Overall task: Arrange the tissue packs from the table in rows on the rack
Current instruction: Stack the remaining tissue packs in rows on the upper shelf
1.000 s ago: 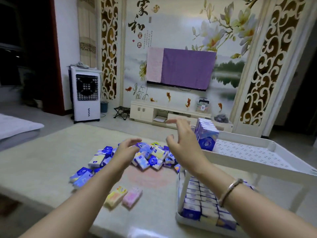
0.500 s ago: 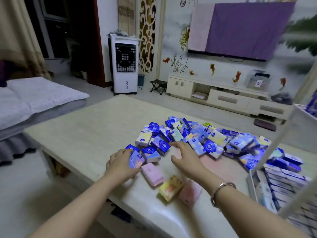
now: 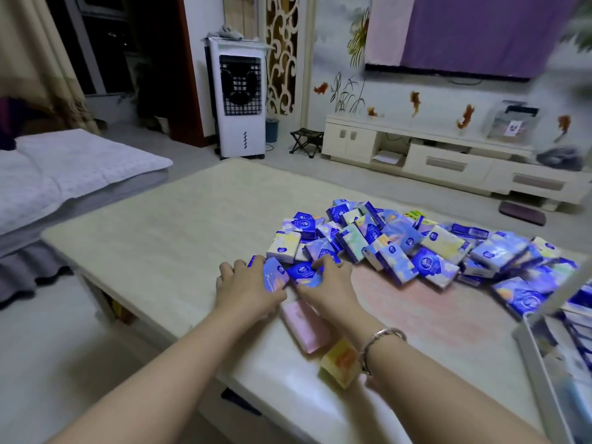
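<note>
A wide pale table (image 3: 153, 238) fills the middle of the view, its near left corner pointing toward a low bed (image 3: 64, 174) with a white quilt. Beyond the far edge stand a white TV cabinet (image 3: 448, 155) along the wall and a white air cooler (image 3: 238, 97) beside a dark doorway. On the right half of the table lies a loose heap of tissue packs (image 3: 416, 248), mostly blue and white, spreading from the middle toward the right edge. At that right edge the white frame of the rack (image 3: 538, 357) shows, blurred, with a few blue packs lying inside its lower tier. Both forearms reach in from the near edge to the left end of the heap. The left hand (image 3: 246, 286) has its fingers curled round a purple-blue pack (image 3: 274, 278). The right hand (image 3: 330, 286), with a bracelet (image 3: 381, 341) on the wrist, lies palm down on a dark blue pack (image 3: 302, 272), fingers bent over its far edge; whether it really grips it cannot be told. Just behind the hands, near the front edge, lie a pink pack (image 3: 306, 325) and a yellow pack (image 3: 341, 363), partly under the right wrist.
</note>
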Tool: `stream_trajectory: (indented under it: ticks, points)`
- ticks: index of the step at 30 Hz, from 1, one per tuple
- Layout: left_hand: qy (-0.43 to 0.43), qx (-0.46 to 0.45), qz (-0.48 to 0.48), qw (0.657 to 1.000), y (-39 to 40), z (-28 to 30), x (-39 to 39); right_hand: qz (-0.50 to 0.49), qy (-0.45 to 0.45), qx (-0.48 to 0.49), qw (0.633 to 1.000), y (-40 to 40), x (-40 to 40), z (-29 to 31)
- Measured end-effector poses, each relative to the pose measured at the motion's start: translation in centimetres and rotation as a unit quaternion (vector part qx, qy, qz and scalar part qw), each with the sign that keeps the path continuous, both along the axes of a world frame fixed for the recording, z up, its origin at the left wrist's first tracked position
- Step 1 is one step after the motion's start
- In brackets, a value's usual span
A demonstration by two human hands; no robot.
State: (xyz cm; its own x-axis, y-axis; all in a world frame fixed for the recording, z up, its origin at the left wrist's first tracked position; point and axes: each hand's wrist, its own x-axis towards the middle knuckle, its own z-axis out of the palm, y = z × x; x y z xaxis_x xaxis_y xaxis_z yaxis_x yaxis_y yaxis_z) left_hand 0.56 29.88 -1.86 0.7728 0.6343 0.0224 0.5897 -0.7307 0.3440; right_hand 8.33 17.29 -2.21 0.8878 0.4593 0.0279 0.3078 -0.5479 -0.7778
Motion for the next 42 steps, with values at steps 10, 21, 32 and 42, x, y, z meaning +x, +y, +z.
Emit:
stream_trajectory:
  ticks: [10, 21, 32, 42]
  points:
    - [-0.145, -0.270, 0.068, 0.950, -3.7, 4.0, -0.1, -0.056, 0.093, 0.154, 0.982, -7.0, -0.9, 6.3]
    - [-0.290, -0.509, -0.083, 0.806, -18.0, 17.5, -5.2, 0.011, 0.155, 0.379, 0.912, -17.4, -9.9, 18.0]
    - [-0.311, -0.558, -0.288, 0.713, -30.5, 27.0, -7.9, 0.031, -0.014, 0.258, 0.966, -29.5, -12.7, 26.7]
    - [-0.285, -0.524, -0.317, 0.737, -38.7, 27.8, -2.9, 0.103, 0.069, 0.400, 0.908, -37.7, -9.1, 27.7]
